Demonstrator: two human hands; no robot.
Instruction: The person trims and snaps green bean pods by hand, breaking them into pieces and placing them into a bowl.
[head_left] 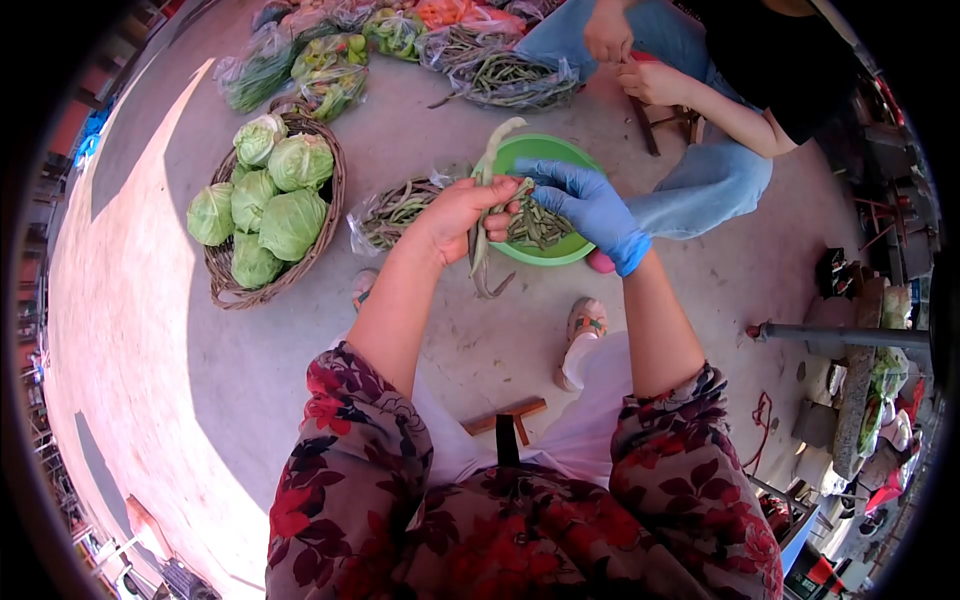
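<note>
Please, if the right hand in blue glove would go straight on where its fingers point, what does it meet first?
The right hand would probably meet the left hand first, at the fingertips that hold the beans; depth is unclear, and they may already touch.

The bare left hand [472, 212] is before the green bowl, with fingers curled closed. The gloved right hand [580, 200] is over this bowl's right part, its fingers bent toward the left hand. Both forearms reach forward to the bowl.
</note>
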